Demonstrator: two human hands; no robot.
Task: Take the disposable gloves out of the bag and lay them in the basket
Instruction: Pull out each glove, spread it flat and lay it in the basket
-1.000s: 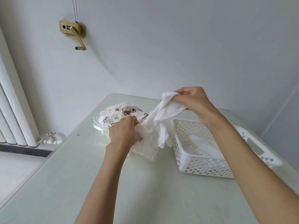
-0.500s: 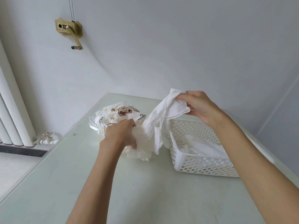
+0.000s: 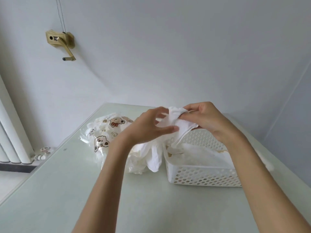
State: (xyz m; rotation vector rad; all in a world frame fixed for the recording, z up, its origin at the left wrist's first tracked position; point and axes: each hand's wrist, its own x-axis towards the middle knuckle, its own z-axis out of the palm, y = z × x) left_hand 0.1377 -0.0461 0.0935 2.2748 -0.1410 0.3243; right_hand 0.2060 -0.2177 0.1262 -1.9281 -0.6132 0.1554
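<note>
**Pale green tabletop against a white wall: glove held above bag and basket**

Pale green glass-like tabletop (image 3: pixel 67 190) meets a plain white wall in the corner of a room. Right hand (image 3: pixel 210 120) pinches the bunched upper end of a white disposable glove (image 3: pixel 175 120) between thumb and fingers. Left hand (image 3: pixel 148 128), fingers nearly straight, touches the same glove from the left with its thumb tip; a full grasp is not evident. The glove hangs with its long axis roughly vertical, gathered end up, loose lower end (image 3: pixel 154 158) pointing down, between the bag and the basket. Below and left, the printed plastic bag (image 3: pixel 107 135), bearing cartoon animal figures, lies on the table with more white gloves spilling from its mouth. Just right stands the white perforated basket (image 3: pixel 202 177), already holding white gloves. On the wall: a brass-coloured hand crank (image 3: pixel 62 42); at far left, a white radiator (image 3: pixel 11 135) with a valve (image 3: pixel 44 151).
</note>
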